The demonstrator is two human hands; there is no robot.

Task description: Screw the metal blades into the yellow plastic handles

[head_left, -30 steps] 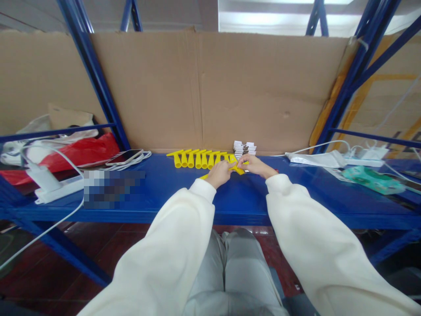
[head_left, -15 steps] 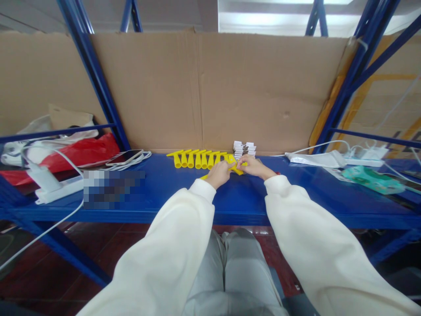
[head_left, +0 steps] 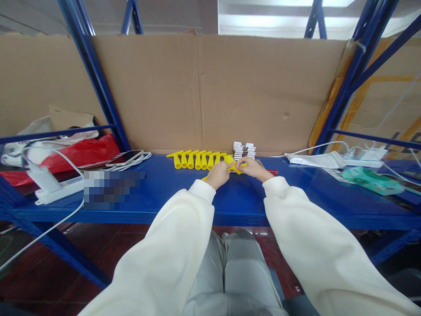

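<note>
My left hand (head_left: pixel 219 175) is closed on a yellow plastic piece (head_left: pixel 231 163) above the blue shelf. From the other side my right hand (head_left: pixel 252 167) meets the same piece, its thumb and fingers pinched together; anything small between them cannot be made out. Left of my hands stands a row of several yellow tube-shaped pieces (head_left: pixel 198 162), open round ends facing me and flat tabs on top. Small white parts (head_left: pixel 238 148) are stacked in two columns just behind my right hand. A thin red object (head_left: pixel 272 172) lies beside my right wrist.
On the left are a power strip (head_left: pixel 62 188), a phone (head_left: pixel 124 158) with a white cable and a red bag (head_left: pixel 87 153). A green packet (head_left: pixel 373 179) and a white pouch (head_left: pixel 315 159) lie right. A cardboard panel (head_left: pixel 230 92) stands behind, between blue posts.
My right hand has shifted slightly left, and more of the red object beside its wrist shows. My left hand stays almost in place on the yellow piece.
</note>
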